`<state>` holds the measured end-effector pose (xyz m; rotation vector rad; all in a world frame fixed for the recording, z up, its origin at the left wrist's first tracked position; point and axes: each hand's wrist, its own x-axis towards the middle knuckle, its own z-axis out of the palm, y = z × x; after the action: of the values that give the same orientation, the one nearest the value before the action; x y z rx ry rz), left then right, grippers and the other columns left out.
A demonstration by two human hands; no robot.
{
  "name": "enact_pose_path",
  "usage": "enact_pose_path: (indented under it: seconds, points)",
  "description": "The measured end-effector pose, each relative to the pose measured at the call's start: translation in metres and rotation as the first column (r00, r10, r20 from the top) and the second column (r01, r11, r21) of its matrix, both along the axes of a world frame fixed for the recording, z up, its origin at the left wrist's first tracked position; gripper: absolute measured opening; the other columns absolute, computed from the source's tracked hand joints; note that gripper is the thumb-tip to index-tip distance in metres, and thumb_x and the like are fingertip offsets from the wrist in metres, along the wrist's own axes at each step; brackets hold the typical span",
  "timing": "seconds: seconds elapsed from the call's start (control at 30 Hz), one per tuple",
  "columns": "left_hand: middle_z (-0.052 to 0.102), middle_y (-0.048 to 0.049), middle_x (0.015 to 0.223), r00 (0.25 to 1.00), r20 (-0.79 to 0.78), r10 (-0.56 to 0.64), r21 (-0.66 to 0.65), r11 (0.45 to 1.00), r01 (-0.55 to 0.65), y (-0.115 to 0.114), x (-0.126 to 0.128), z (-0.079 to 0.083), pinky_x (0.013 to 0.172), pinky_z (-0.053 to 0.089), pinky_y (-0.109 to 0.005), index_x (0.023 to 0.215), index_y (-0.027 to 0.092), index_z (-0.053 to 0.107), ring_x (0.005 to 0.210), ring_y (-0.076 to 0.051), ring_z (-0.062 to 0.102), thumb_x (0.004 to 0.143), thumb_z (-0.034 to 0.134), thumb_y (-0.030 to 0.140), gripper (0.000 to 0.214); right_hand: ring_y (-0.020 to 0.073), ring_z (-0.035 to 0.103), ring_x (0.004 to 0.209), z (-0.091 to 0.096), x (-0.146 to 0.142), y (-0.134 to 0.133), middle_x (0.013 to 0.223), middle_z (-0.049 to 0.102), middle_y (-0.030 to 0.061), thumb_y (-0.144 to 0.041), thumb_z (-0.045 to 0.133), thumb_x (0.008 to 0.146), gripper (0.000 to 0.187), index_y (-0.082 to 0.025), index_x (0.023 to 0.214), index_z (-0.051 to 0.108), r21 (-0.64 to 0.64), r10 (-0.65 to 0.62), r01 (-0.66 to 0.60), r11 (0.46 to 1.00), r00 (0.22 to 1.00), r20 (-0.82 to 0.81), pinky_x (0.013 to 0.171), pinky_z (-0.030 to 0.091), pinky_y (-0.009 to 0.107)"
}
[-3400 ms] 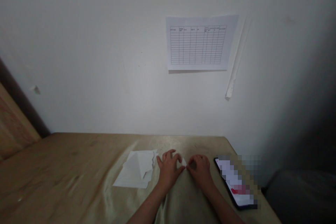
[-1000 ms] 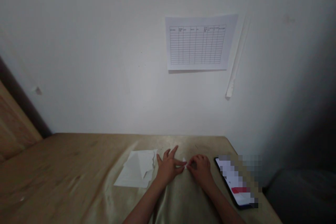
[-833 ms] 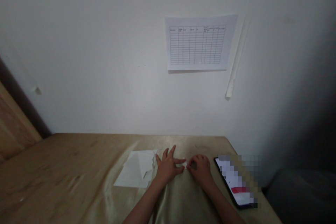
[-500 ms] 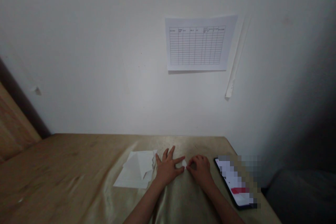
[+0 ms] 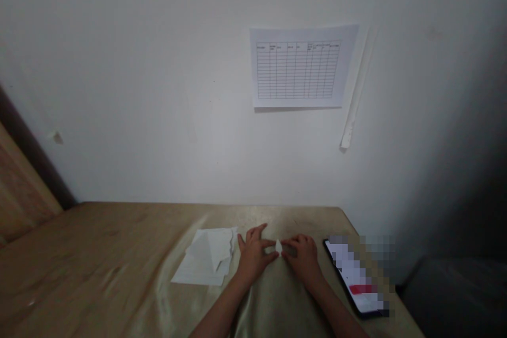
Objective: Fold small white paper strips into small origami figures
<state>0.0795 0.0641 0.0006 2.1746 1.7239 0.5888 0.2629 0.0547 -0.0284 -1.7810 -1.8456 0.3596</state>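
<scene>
A small, pointed piece of white paper (image 5: 279, 247), apparently folded, sits between my two hands just above or on the table cover. My left hand (image 5: 252, 256) has its thumb and index finger at the paper's left edge, the other fingers fanned out. From the right side, the thumb and index finger of my right hand (image 5: 304, 256) pinch the paper, with the remaining fingers curled. To the left of my left hand lie several loose white paper sheets (image 5: 202, 269), overlapping, with torn-looking edges.
A shiny gold-brown cloth covers the table (image 5: 119, 253). Right of my right hand rests a phone (image 5: 352, 280), its screen lit and partly blurred. A printed table sheet (image 5: 297, 103) hangs on the white wall (image 5: 158, 90) behind. A dark shape (image 5: 455, 296) stands beyond the right edge.
My left fingers have drawn in a little, index finger lower at the paper. My right index finger has straightened out toward the paper's upper part. The loose sheets stay put.
</scene>
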Motion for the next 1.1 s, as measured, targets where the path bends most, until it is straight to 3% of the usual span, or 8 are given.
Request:
enact_pose_path:
  seconds: [0.6, 0.83, 1.1]
  points:
    - [0.055, 0.0014, 0.149, 0.995, 0.101, 0.018, -0.012, 1.000, -0.017, -0.0002, 0.0054, -0.0001, 0.118, 0.005, -0.070, 0.086, 0.034, 0.078, 0.142, -0.031, 0.040, 0.077, 0.077, 0.028, 0.011, 0.0266, 0.054, 0.119, 0.0040, -0.0022, -0.0018, 0.117, 0.070, 0.0034, -0.027, 0.069, 0.081, 0.029, -0.032, 0.108, 0.076, -0.008, -0.005, 0.005, 1.000, 1.000, -0.023, 0.109, 0.030, 0.039]
    - [0.055, 0.0016, 0.149, 0.997, 0.076, 0.010, -0.036, 0.999, -0.008, 0.0020, 0.0051, 0.0005, 0.119, 0.003, -0.069, 0.089, 0.036, 0.078, 0.142, -0.031, 0.039, 0.077, 0.076, 0.030, 0.013, 0.0254, 0.057, 0.116, 0.0042, -0.0017, -0.0020, 0.116, 0.072, 0.0029, -0.027, 0.070, 0.080, 0.033, -0.036, 0.111, 0.076, 0.007, 0.001, -0.001, 1.000, 1.000, 0.002, 0.106, 0.033, 0.038]
    - [0.055, 0.0023, 0.147, 0.997, 0.075, 0.017, -0.048, 0.999, -0.013, 0.0001, 0.0061, 0.0036, 0.119, 0.002, -0.069, 0.088, 0.036, 0.078, 0.142, -0.030, 0.040, 0.078, 0.074, 0.029, 0.013, 0.0256, 0.058, 0.115, 0.0067, -0.0012, -0.0026, 0.111, 0.075, 0.0015, -0.022, 0.069, 0.079, 0.020, -0.031, 0.094, 0.078, 0.051, 0.033, -0.029, 0.998, 0.996, -0.088, 0.108, 0.030, 0.041]
